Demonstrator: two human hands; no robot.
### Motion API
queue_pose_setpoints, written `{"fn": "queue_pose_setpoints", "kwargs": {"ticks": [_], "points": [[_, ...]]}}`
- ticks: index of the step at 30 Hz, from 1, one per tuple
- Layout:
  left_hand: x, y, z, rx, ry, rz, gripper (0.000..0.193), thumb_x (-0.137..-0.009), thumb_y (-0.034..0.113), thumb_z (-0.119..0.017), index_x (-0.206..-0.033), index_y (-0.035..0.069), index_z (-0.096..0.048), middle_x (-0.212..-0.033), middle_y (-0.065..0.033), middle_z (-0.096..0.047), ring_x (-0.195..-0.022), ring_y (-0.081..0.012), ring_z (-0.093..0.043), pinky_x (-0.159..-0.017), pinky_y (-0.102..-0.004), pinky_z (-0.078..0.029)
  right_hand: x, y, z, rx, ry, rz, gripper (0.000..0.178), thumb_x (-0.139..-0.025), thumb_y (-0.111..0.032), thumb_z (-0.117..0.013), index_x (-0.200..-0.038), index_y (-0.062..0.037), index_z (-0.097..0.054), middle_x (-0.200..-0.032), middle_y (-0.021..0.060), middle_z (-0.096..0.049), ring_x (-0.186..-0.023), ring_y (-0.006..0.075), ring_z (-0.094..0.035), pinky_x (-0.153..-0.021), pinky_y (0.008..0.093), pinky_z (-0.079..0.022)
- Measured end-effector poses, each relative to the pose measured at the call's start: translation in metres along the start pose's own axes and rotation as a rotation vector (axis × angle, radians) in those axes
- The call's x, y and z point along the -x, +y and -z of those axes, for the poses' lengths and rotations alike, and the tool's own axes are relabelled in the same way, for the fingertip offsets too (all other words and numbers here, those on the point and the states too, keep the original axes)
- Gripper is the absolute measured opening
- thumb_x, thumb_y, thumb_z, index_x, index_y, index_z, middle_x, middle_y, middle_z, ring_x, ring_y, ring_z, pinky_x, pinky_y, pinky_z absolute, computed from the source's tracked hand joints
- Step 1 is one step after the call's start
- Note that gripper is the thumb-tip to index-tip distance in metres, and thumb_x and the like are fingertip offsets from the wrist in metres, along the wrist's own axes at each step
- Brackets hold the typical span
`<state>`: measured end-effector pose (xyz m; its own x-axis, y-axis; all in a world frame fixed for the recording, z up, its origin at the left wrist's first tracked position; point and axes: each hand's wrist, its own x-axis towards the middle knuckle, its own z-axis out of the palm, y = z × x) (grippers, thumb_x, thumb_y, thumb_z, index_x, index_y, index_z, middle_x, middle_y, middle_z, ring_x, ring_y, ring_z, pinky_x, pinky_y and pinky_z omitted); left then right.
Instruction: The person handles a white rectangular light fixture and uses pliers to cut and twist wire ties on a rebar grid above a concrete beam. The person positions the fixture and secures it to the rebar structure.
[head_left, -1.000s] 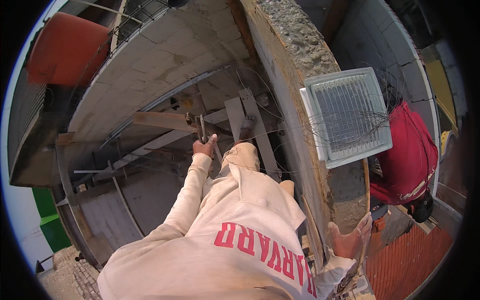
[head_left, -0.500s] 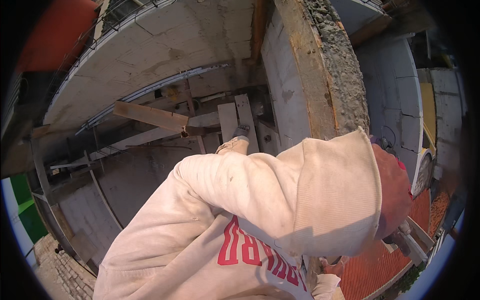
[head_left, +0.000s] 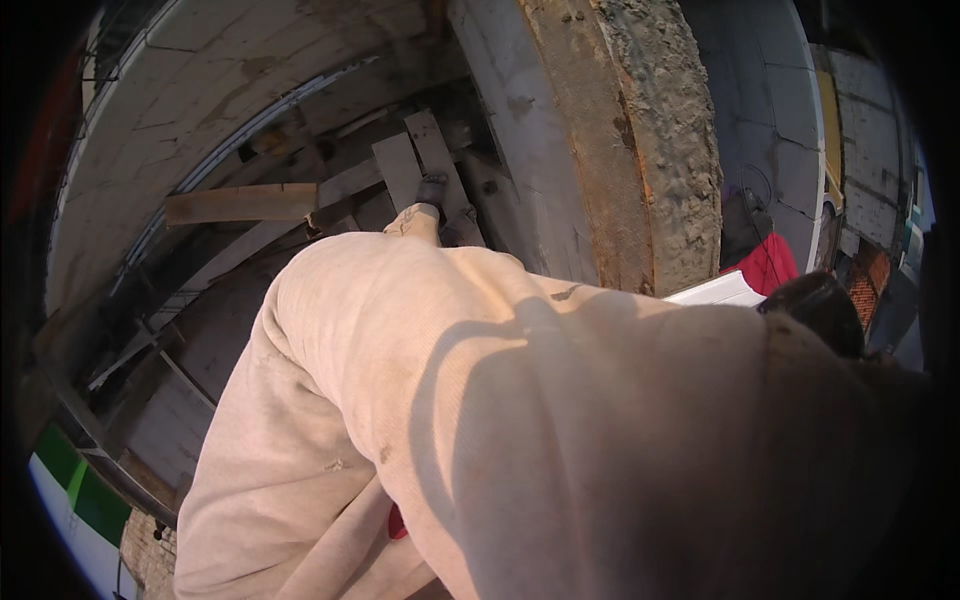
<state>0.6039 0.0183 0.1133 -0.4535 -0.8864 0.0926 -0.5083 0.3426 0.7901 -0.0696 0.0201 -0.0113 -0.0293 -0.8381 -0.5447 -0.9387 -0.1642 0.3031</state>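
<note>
My beige sleeve (head_left: 480, 350), apparently the left one, stretches across the picture toward the right and fades into shadow there. Neither my left hand nor my right hand shows. Close above the far part of the sleeve are a dark rounded object (head_left: 818, 308), a red cloth-like thing (head_left: 765, 265) and a white flat-edged piece (head_left: 715, 290). I cannot tell whether a hand touches any of them. Beyond the sleeve, a rough concrete wall top (head_left: 665, 150) runs beside a weathered board (head_left: 590, 150).
Below, a foot in dark footwear (head_left: 430, 188) rests on narrow planks (head_left: 398, 165). A loose wooden board (head_left: 240, 204) lies to the left. Pale block walls (head_left: 530, 120) enclose the deep space, and another block wall (head_left: 760, 120) stands at right.
The view has shifted, and the sleeve now fills the lower right. Its ribbed cuff and the hand past it have gone from sight. The white piece and more of the red thing now show.
</note>
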Motion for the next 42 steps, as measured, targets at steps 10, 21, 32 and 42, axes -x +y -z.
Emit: {"fn": "queue_pose_setpoints", "kwargs": {"ticks": [10, 21, 32, 42], "points": [[0.020, -0.072, -0.072, -0.022, 0.006, 0.549, 0.029, -0.082, 0.025, -0.084, -0.091, -0.002, -0.076, -0.073, -0.0215, -0.069, -0.069, -0.0375, -0.070, -0.065, -0.0443, -0.054, -0.046, 0.009, -0.016, -0.190, 0.267, 0.317, 0.130, -0.056, -0.038, -0.098, -0.159, -0.0010, -0.028, -0.162, 0.0268, -0.032, -0.150, 0.0436, -0.032, -0.122, 0.0468, -0.033], [0.230, -0.243, -0.295, 0.112, -0.166, 1.661, 0.063, -0.077, 0.053, -0.080, -0.102, -0.004, -0.075, -0.109, -0.0276, -0.073, -0.103, -0.0415, -0.072, -0.089, -0.0470, -0.056, -0.028, -0.028, 0.015, -0.206, 0.100, 0.030, 0.128, -0.053, -0.020, -0.095, -0.160, -0.0040, -0.027, -0.165, 0.0216, -0.030, -0.153, 0.0370, -0.028, -0.125, 0.0426, -0.028], [0.253, -0.311, -0.281, 0.412, -0.128, 1.599, 0.079, -0.070, 0.053, -0.081, -0.120, -0.006, -0.071, -0.122, -0.0259, -0.070, -0.112, -0.0389, -0.067, -0.098, -0.0415, -0.052, -0.006, -0.033, 0.066, -0.067, -0.148, -0.462, 0.088, -0.074, -0.031, -0.088, -0.147, 0.0010, -0.051, -0.149, 0.0260, -0.051, -0.141, 0.0389, -0.048, -0.118, 0.0429, -0.038], [0.245, -0.304, -0.258, 0.423, 0.192, 1.606, 0.059, -0.078, 0.051, -0.078, -0.107, -0.001, -0.076, -0.098, -0.0255, -0.074, -0.093, -0.0390, -0.073, -0.087, -0.0429, -0.055, -0.050, -0.189, 0.327, -0.346, 0.724, 0.170, 0.037, -0.103, -0.025, -0.058, -0.124, 0.0041, -0.069, -0.124, 0.0188, -0.070, -0.117, 0.0311, -0.066, -0.098, 0.0405, -0.051]]}}
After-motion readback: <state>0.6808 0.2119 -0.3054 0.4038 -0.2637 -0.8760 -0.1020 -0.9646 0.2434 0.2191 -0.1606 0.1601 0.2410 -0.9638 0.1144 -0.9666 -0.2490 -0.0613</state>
